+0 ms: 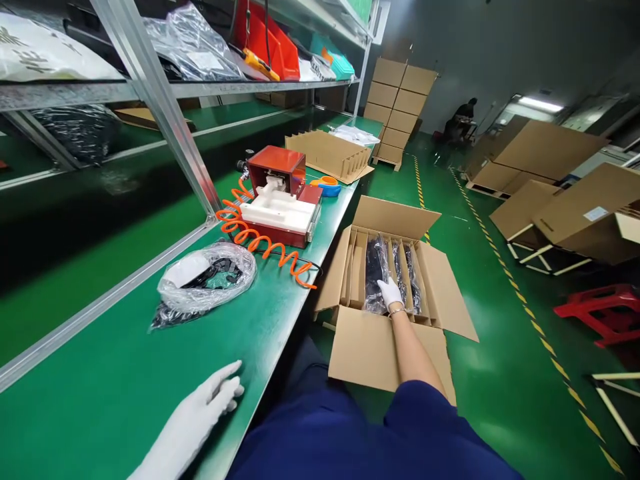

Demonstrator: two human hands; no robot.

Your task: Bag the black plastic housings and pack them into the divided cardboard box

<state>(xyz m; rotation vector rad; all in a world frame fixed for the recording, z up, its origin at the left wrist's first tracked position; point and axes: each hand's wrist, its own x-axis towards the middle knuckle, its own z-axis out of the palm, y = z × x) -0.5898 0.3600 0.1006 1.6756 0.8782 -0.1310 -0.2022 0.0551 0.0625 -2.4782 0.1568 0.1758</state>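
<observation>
My right hand (391, 295), in a white glove, reaches into an open cardboard box (365, 343) at the bench's right side. It is closed on a clear plastic bag with a black item inside (375, 270); some fingertips are hidden by the bag. More bagged black items (413, 280) stand upright between cardboard dividers. My left hand (213, 400), also white-gloved, is open near the front of the green bench (125, 387), holding nothing, its fingers partly bent. Beyond it lies a clear bag of black parts (207, 280).
A red machine with a white fixture (280, 207) stands on the bench, with a coiled orange air hose (255, 237). Behind are a roll of tape (326, 185) and cardboard dividers (325, 153). A metal post (160, 100) rises at left. Red stools (603, 313) stand at right.
</observation>
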